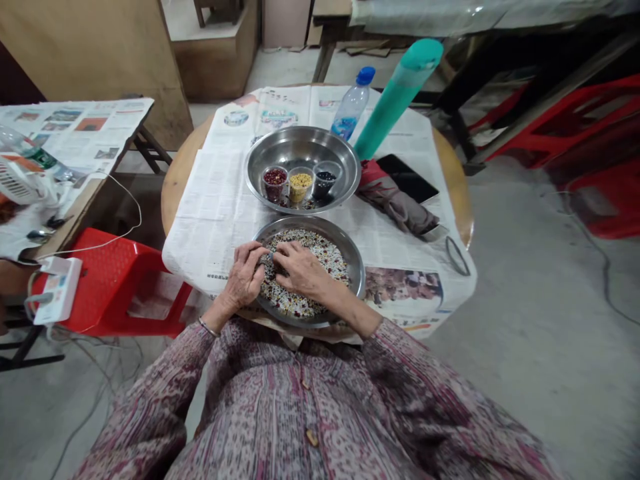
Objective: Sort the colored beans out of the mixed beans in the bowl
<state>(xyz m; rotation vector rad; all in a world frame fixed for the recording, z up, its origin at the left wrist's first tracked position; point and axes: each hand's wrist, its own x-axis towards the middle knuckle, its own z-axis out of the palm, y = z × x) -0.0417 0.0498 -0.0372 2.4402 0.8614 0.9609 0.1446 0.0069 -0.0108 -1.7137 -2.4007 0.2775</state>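
A shallow steel tray (pixel 356 280) lies closest to me, spread with white grains mixed with dark red, yellow and black beans (pixel 320 257). My left hand (pixel 246 272) is at the tray's left rim, its fingers bent together. Over the left part of the mix, my right hand (pixel 303 270) has its fingers curled down, their tips close to the left hand's. Whatever the fingertips pinch is too small to make out. Behind the tray, a deeper steel basin (pixel 303 143) holds clear cups of red beans (pixel 275 185), yellow grains (pixel 300 187) and black beans (pixel 324 183).
Newspaper (pixel 215 193) covers the round table. At its back right stand a blue-capped bottle (pixel 346 110) and a tall green cylinder (pixel 395 100). A folded umbrella (pixel 400 203) lies beside a dark tablet (pixel 407 178). A red stool (pixel 105 287) with a power strip (pixel 59 290) is left.
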